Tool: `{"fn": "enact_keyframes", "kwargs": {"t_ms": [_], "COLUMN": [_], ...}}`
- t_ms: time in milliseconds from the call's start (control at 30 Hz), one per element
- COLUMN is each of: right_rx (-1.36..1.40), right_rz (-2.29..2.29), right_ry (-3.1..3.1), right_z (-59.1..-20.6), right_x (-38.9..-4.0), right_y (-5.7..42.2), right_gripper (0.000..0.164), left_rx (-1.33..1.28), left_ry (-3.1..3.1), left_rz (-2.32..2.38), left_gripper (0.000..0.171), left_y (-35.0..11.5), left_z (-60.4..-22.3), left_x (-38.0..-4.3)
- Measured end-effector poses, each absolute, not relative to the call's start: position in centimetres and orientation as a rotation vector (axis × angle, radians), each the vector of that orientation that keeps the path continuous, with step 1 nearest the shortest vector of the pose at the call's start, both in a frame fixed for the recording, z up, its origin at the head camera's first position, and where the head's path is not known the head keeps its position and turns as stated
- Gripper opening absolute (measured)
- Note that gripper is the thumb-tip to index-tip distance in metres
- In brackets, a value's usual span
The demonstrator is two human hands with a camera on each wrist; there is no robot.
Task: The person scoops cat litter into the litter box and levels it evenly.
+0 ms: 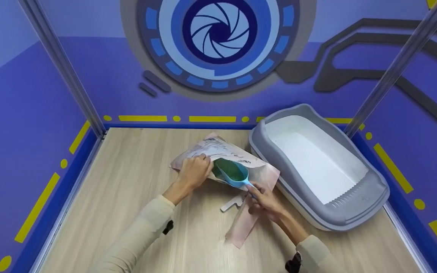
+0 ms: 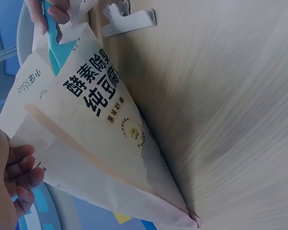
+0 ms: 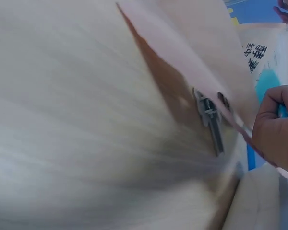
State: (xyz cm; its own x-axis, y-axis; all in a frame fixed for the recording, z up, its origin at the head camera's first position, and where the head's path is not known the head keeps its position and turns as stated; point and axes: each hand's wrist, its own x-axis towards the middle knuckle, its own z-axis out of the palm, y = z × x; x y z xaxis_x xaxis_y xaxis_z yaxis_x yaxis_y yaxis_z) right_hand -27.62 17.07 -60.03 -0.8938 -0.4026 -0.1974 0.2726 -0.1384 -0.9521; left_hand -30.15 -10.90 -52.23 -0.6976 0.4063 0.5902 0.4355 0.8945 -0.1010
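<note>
A pale pink printed bag (image 1: 218,146) lies on the table with its mouth spread. My left hand (image 1: 194,170) grips the edge of the opening; in the left wrist view its curled fingers (image 2: 24,167) lie against the bag's side. A light blue scoop (image 1: 237,183) sits at the mouth, heaped with green granules (image 1: 230,169). Its handle is held by my right hand (image 1: 264,201), also visible in the right wrist view gripping the blue handle. Beneath that hand, a long pink flap (image 1: 241,227) of the bag hangs toward the front.
Right of the bag stands a grey-rimmed litter box (image 1: 366,201) with a white inside. A white sealing clip (image 1: 230,204) lies on the wooden table (image 1: 135,159), partly under the pink flap. Blue panels (image 1: 89,76) and metal posts enclose the table.
</note>
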Motion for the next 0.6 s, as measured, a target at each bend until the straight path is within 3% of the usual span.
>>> {"fn": "enact_keyframes", "kwargs": {"t_ms": [367, 600], "right_rx": [-0.186, -0.213], "right_rz": [-2.201, -2.201], "right_ry": [1.531, 1.596], "right_z": [-61.6, -61.3], "right_x": [-26.7, -26.3], "right_y": [17.0, 17.3], "right_gripper": [0.019, 0.024], "left_rx": [-0.592, -0.611], "left_ry": [-2.408, -2.423], "left_rz": [-0.076, -0.111], "left_gripper": [0.026, 0.026], "left_y": [-11.1, -10.7], "left_z": [-52.5, -52.3], "left_x": [-30.0, -30.1]}}
